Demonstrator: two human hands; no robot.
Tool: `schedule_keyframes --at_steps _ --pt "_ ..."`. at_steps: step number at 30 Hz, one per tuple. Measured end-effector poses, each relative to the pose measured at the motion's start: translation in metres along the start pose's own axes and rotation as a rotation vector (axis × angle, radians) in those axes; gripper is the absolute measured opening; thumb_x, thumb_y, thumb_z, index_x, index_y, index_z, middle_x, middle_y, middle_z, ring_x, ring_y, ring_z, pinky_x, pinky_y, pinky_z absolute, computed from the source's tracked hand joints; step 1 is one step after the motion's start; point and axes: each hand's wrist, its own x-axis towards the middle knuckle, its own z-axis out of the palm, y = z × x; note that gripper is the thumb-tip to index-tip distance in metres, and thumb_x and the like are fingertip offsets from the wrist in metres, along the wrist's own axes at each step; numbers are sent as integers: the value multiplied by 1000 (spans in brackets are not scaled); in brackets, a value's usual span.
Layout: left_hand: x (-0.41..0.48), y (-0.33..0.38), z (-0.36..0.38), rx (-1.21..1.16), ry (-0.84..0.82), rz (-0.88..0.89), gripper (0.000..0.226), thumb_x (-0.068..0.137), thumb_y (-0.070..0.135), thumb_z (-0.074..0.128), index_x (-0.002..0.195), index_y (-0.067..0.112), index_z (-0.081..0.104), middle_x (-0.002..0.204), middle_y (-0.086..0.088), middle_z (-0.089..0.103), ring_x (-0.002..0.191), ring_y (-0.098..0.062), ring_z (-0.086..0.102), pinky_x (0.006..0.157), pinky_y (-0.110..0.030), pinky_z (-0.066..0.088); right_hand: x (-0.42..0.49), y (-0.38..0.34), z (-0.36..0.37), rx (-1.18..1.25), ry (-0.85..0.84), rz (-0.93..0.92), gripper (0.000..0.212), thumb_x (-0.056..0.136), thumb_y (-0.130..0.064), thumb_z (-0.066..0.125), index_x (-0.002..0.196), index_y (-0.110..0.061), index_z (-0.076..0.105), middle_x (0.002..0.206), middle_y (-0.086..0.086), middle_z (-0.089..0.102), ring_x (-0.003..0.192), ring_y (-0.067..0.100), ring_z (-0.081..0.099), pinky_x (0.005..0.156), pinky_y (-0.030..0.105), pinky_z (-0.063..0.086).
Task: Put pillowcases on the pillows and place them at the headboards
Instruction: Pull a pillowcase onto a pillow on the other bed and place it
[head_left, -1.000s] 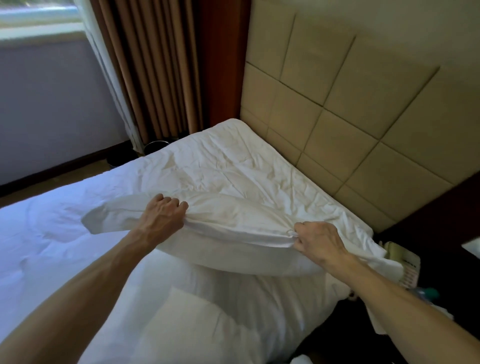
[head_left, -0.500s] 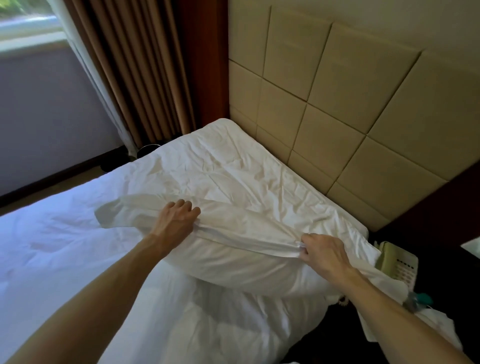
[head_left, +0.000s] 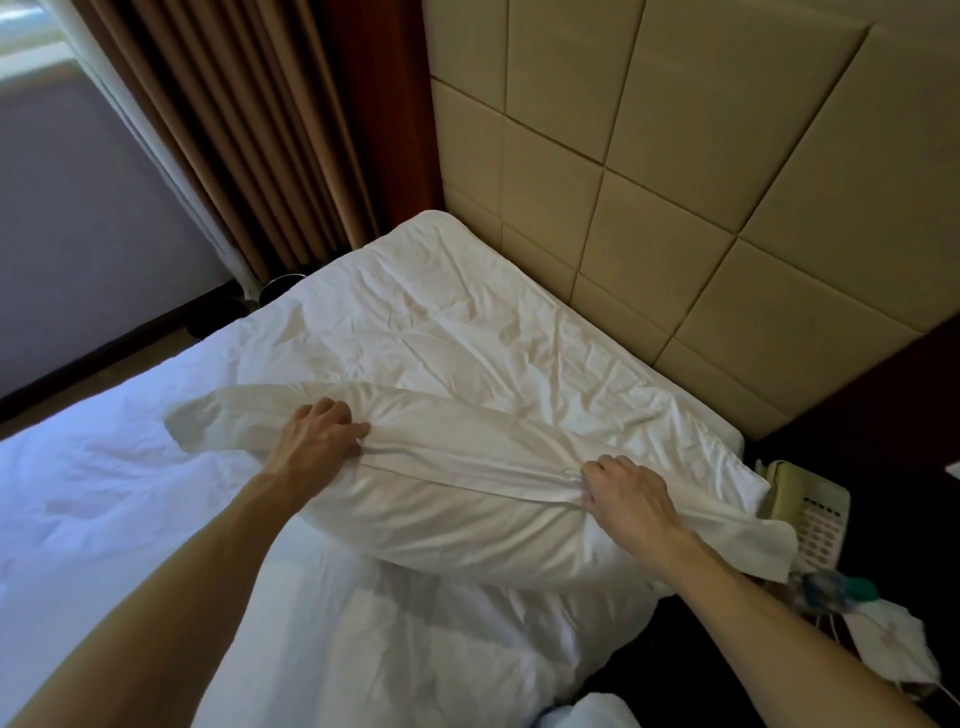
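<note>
Two bare hands are gripping one white pillow (head_left: 457, 525) that is lying across the near right part of the bed (head_left: 441, 322), a little short of the padded beige headboard (head_left: 675, 208). The left hand (head_left: 317, 436) is clutching a bunch of the pillowcase (head_left: 208, 421) on the pillow's upper left edge, fingers curled into the cloth, with a limp, unfilled end of the case trailing off to its left. The right hand (head_left: 628, 493) is pinching a gathered fold of the same case on the right side, and another loose flap is hanging past it over the right edge of the mattress. Between the hands, which are sitting well apart, a taut crease is running along the top of the pillow, whose plump body is bulging toward the near side. Just right of the flap a cream telephone (head_left: 815, 509) is resting on a dark bedside surface (head_left: 893, 493), and brown curtains (head_left: 249, 130) are hanging at the far left
</note>
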Motion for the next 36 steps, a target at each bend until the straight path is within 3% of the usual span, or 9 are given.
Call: schedule_keyframes --at_steps 5,9,13,22,26,32,36 --pt "-11 -4 25 -110 75 -7 24 69 18 86 91 23 79 102 -4 71 103 -30 59 86 -43 45 -21 -3 7 72 9 127 8 94 -27 56 94 -23 62 91 -4 61 85 19 58 63 31 41" --pt "-30 -2 38 -122 122 16 21 67 12 84 87 16 79 92 -4 75 94 -29 66 88 -41 42 -38 -23 4 30 -5 179 13 91 -11 52 97 -20 59 93 -2 60 90 21 58 63 30 34" --pt "-49 -4 30 -82 113 22 14 71 11 81 83 18 77 82 -5 74 81 -31 66 80 -42 43 -61 -44 -4 -1 5 184 18 84 -3 50 90 -19 53 87 -2 59 82 22 57 59 31 33" --pt "-96 26 3 -6 111 -109 14 75 7 70 83 18 66 75 -2 65 76 -28 61 77 -39 42 -78 -36 4 -29 -15 61 19 86 -5 50 101 -17 47 91 1 61 84 22 60 62 32 35" --pt "-96 52 -17 5 112 -205 18 74 4 69 86 17 65 77 -3 64 76 -29 60 75 -40 41 -72 -8 3 11 11 -23 19 86 -5 48 95 -20 42 84 -4 53 76 19 52 61 31 33" --pt "-77 84 -57 8 155 -354 17 82 10 67 91 23 67 86 -1 66 83 -27 57 80 -41 38 -57 41 -39 85 88 -205 12 89 -8 47 98 -17 45 91 1 58 86 23 58 63 33 34" --pt "-71 94 -85 50 250 -342 16 84 11 65 95 22 66 88 -3 65 84 -30 54 81 -45 36 -42 72 -67 80 176 -193 11 90 -6 44 93 -17 44 88 1 59 83 24 58 61 35 33"
